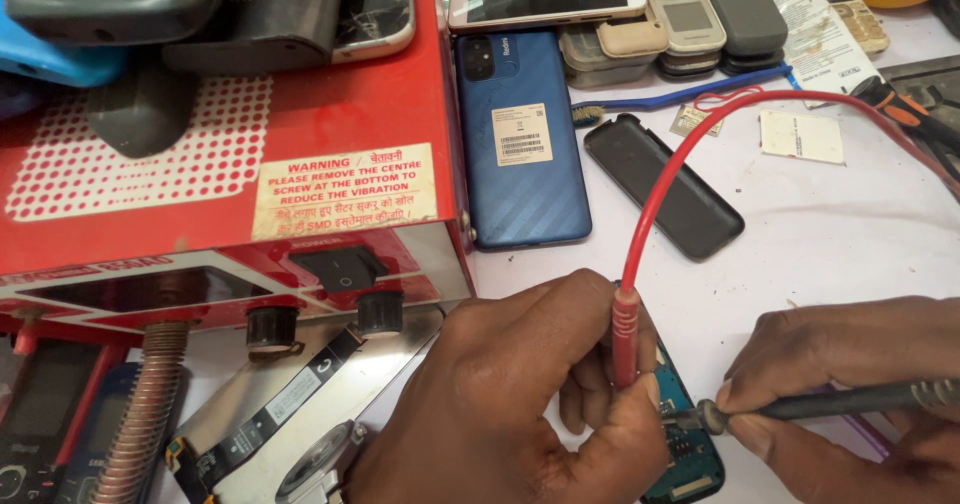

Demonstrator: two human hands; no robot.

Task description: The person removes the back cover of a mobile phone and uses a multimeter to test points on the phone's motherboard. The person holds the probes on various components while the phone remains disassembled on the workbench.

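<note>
My left hand (pixel 510 394) pinches a red test probe (pixel 625 336) whose red lead (pixel 690 154) arcs up and to the right. My right hand (pixel 850 394) holds a black probe (pixel 830 402), its tip pointing left. Both tips meet over a teal circuit board (pixel 685 454) lying on the white table, partly hidden under my left fingers.
A red metal station box (pixel 300 134) with knobs and a switch fills the left, phones stacked on top. A blue phone (pixel 522 139) lies back-up beside it, a black back cover (pixel 662 184) to its right. Several old handsets sit at the far edge. Flex cable and metal plate (pixel 290 404) lie below.
</note>
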